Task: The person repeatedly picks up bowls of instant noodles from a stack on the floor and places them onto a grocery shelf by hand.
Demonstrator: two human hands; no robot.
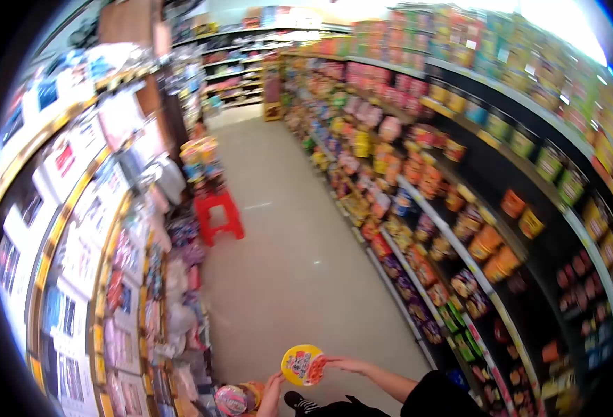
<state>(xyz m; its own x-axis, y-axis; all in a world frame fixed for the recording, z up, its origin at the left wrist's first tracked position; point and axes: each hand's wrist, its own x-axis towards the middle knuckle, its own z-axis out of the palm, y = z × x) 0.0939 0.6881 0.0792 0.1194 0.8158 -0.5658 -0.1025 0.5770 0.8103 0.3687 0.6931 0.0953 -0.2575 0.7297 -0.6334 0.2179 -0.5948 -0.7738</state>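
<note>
A round tub with a yellow rim and a printed lid (303,365) is held low in the middle of the view, above the floor. My left hand (274,381) touches its left edge. On the opposite side, the fingers of my right hand (340,363) grip its right edge. The lid faces up toward the camera. Just below and left of my left hand is another round package with a pink and white top (231,400), beside the left shelves.
Stocked shelves (418,198) line the right side; racks of packaged goods (70,306) stand on the left. A red stool (219,217) juts into the aisle floor (272,271) near stacked colorful tubs (201,154). My shoe (299,401) shows below.
</note>
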